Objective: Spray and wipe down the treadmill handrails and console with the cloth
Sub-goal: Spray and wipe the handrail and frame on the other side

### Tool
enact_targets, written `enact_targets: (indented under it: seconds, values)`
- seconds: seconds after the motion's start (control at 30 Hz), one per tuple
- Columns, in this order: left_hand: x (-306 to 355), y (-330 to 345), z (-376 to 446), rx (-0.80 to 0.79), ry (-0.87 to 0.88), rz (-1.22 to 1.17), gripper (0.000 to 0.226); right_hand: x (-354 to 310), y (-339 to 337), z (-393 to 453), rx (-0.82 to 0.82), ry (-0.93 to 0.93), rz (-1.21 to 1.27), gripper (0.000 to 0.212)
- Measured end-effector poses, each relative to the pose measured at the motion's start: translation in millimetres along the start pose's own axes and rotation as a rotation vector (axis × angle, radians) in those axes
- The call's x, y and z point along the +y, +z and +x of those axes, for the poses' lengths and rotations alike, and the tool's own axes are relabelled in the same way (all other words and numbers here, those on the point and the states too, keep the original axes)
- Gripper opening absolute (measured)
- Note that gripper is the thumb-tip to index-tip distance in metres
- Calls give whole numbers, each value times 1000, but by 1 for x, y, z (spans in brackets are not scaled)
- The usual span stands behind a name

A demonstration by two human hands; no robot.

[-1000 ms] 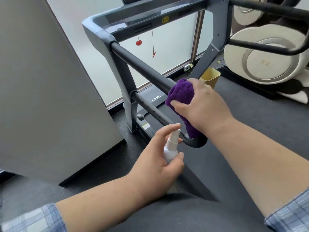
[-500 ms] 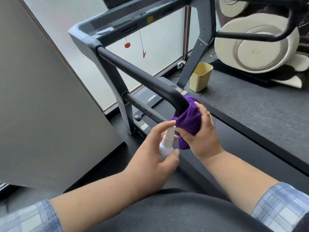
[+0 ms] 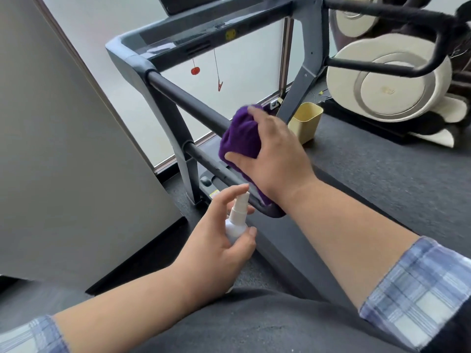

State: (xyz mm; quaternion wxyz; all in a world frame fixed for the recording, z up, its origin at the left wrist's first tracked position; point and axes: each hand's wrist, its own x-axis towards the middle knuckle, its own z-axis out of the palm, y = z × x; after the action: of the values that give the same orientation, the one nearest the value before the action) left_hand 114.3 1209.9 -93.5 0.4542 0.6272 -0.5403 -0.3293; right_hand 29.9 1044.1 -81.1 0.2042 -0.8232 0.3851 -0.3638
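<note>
My right hand (image 3: 274, 159) presses a purple cloth (image 3: 238, 138) around the black left handrail (image 3: 183, 98) of the treadmill, near its lower curved end. My left hand (image 3: 219, 240) holds a small white spray bottle (image 3: 237, 220) upright just below that rail end, index finger resting over the nozzle. The grey console bar (image 3: 204, 29) runs across the top, with a dark screen edge above it. The right handrail (image 3: 382, 11) shows at the upper right.
A grey panel (image 3: 63, 149) leans close on the left. A frosted window is behind the treadmill. A yellow bin (image 3: 304, 123) stands on the dark floor, and a cream and black massage chair (image 3: 387, 80) is at the right. A red safety key and clip hang below the console.
My right hand slid the cloth from the rail's curved end back up onto the upper rail. The left hand kept the spray bottle under the rail end. The camera shifted.
</note>
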Motion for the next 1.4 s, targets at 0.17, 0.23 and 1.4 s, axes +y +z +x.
enact_targets:
  seconds: [0.17, 0.23, 1.4]
  values:
    - [-1, -5, 0, 18, -2, 10, 73, 18, 12, -13, 63, 89, 44, 83]
    - [-5, -6, -1, 37, -18, 13, 74, 21, 13, -20, 95, 115, 82, 83]
    - [-28, -19, 24, 124, -15, -93, 73, 2, 7, -15, 27, 191, -100, 77]
